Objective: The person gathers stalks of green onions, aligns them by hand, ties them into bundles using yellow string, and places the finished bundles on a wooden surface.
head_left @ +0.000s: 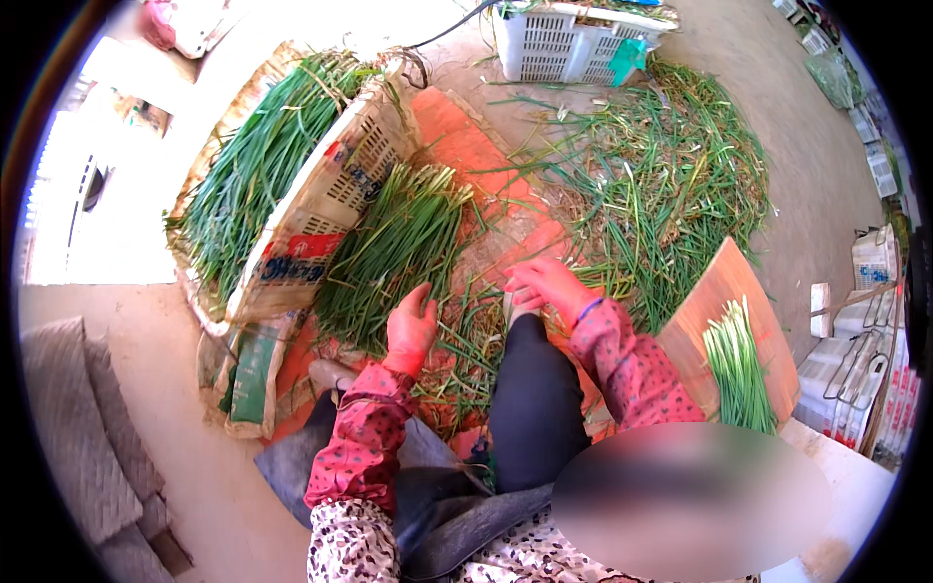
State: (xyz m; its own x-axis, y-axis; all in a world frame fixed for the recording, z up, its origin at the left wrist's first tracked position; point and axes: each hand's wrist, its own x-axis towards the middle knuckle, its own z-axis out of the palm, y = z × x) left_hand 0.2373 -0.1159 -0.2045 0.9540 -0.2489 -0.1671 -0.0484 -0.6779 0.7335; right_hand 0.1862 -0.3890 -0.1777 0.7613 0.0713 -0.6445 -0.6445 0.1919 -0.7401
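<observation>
My left hand (411,328) reaches down onto a pile of long green chive-like stalks (389,253) that leans against a tilted basket; its fingers rest on the stalk ends, and a grip cannot be made out. My right hand (544,284) hovers over loose stalks just past my dark-trousered knee (530,389), fingers spread, and whether it holds any stalks is unclear. Both arms wear red patterned sleeves.
A tilted woven basket (321,194) full of green stalks stands at the left. A wide heap of discarded trimmings (661,185) lies at the right. A wooden board (719,291) carries a trimmed bunch (739,364). A white plastic crate (564,39) sits at the back.
</observation>
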